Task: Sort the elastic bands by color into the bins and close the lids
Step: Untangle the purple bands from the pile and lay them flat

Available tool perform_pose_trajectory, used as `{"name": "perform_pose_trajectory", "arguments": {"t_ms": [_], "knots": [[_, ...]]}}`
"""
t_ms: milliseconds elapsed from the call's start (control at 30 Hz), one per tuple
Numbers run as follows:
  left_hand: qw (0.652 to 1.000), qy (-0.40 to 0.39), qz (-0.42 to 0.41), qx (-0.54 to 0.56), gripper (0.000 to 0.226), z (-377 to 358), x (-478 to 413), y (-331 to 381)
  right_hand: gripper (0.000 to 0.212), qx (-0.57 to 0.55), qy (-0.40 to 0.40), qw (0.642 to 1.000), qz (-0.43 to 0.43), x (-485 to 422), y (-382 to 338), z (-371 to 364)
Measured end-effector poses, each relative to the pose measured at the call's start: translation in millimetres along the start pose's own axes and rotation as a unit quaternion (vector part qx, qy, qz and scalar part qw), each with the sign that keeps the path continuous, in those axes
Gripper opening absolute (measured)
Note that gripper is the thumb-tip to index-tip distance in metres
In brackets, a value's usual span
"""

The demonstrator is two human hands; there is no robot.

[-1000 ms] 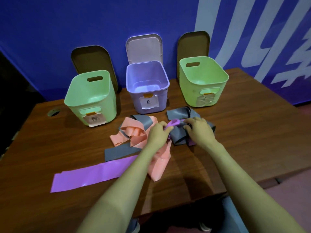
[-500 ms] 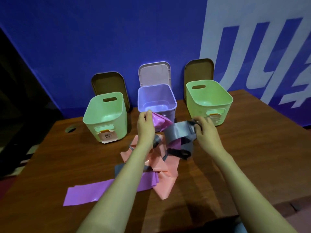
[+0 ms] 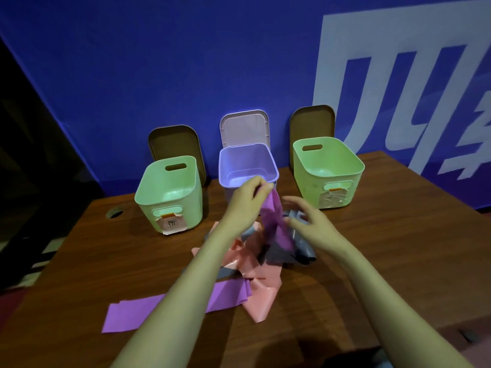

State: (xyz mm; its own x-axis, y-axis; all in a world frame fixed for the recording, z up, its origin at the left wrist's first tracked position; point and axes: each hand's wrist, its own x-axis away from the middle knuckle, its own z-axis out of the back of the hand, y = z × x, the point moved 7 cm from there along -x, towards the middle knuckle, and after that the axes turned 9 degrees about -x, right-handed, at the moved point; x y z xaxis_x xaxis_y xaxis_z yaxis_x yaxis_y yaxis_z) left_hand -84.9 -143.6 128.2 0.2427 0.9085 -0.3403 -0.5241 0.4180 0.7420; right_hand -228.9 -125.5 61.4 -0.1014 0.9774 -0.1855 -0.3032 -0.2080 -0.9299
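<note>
Fingers [image 3: 261,185] of our left hand [image 3: 244,200] are pinching the top end of a purple band [image 3: 273,219], lifting it so it's hanging down toward the pile, right at the front rim of the purple bin [image 3: 248,167]. Our right hand [image 3: 305,219] is hovering just to the right of that hanging band with its fingers [image 3: 293,201] spread loosely and curled, not gripping anything as far as we can tell, though the fingertips are sitting very near the band.

Below the lifted band we're seeing the tangle on the desk [image 3: 385,248]: grey bands [image 3: 295,251] bunched under our right hand, pink bands [image 3: 255,272] spreading out below our left hand and toward us, and a second purple band [image 3: 164,309] lying flat, stretching off left under our left forearm.

Behind the fingers, three bins are standing in a row with their lids up. The purple bin is in the middle with its pale lid [image 3: 244,128] leaning open. The left green bin [image 3: 170,192] is sitting off to the left, and the right green bin [image 3: 328,171] off to the right, each with a brown lid propped behind it. All three are looking empty from here.
</note>
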Motion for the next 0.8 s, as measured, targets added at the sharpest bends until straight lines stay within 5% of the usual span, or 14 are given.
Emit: {"name": "perform_pose_trajectory", "arguments": {"t_ms": [100, 200, 267, 567, 700, 800], "knots": [[1.000, 0.006, 0.004, 0.027, 0.024, -0.3, -3.1, 7.3, 0.052, 0.019, -0.057, 0.998, -0.012, -1.9, -1.9, -24.2], [0.997, 0.040, 0.034, 0.058, 0.027, 5.8, -5.7, 1.3, 0.005, 0.119, -0.002, 0.992, -0.052, -9.0, 9.4, -16.3], [0.995, 0.065, 0.049, 0.064, 0.028, 12.9, -7.6, -10.0, 0.020, 0.131, 0.009, 0.990, -0.059, -11.8, 10.4, -6.7], [0.994, 0.003, 0.095, -0.051, 0.024, 18.7, -15.0, -61.9, 0.017, -0.132, -0.027, 0.988, -0.072, -47.5, -25.3, 15.7], [0.986, 0.023, 0.159, -0.048, 0.028, 18.9, -19.5, -75.6, 0.012, -0.091, -0.003, 0.993, -0.080, -56.3, -21.7, 10.6], [0.964, 0.042, 0.256, 0.065, 0.028, 15.0, -16.4, -85.5, 0.018, -0.081, -0.013, 0.994, -0.066, -60.8, -27.2, 2.4]]}}
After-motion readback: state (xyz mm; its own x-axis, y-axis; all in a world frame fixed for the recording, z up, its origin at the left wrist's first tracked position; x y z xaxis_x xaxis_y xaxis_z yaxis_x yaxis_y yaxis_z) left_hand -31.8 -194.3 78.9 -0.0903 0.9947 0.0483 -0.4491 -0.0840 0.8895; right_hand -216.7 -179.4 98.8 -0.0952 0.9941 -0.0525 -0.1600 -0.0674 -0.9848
